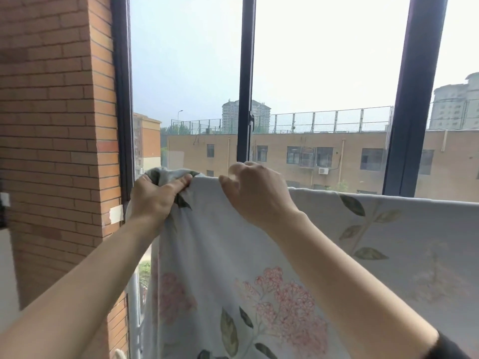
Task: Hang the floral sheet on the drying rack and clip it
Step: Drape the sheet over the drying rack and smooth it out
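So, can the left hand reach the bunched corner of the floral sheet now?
Yes, it seems so: the left hand already grips the bunched corner of the floral sheet, beside the right hand; nothing blocks it.

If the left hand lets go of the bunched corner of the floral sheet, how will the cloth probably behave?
The floral sheet looks limp: it bunches into folds inside the left hand, so the corner would probably flop down. It drapes smoothly over its support near the right hand, so it might slide sideways. No clip is visible holding it.
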The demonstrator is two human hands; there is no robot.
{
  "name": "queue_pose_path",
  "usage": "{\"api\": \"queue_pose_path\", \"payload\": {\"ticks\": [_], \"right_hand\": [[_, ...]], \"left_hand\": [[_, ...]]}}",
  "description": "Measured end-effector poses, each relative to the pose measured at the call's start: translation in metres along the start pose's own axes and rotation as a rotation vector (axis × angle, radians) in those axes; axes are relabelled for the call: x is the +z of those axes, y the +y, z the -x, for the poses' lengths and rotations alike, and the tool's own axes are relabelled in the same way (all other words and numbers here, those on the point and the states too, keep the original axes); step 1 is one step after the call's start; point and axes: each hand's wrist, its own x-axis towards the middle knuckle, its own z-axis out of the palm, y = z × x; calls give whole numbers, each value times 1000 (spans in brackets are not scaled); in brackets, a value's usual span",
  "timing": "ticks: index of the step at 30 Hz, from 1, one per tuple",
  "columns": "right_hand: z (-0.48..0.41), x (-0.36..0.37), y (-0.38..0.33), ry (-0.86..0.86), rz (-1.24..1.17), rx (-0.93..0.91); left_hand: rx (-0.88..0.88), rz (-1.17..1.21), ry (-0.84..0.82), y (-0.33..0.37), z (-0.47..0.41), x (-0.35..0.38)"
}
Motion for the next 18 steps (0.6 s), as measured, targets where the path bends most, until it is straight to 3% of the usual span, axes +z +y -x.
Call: {"api": "queue_pose_path", "payload": {"ticks": [2,5,11,18], "right_hand": [[-4,21,-5,-3,85,13],[5,37,-7,155,255,46],[8,42,-5,312,313,30],[10,43,-5,374,336,23]], "left_hand": [[12,17,-7,2,3,0],[11,38,-66,3,5,-4],[-16,17,-194,7,-12,-10],[-205,160,-342,14,-26,-23]]}}
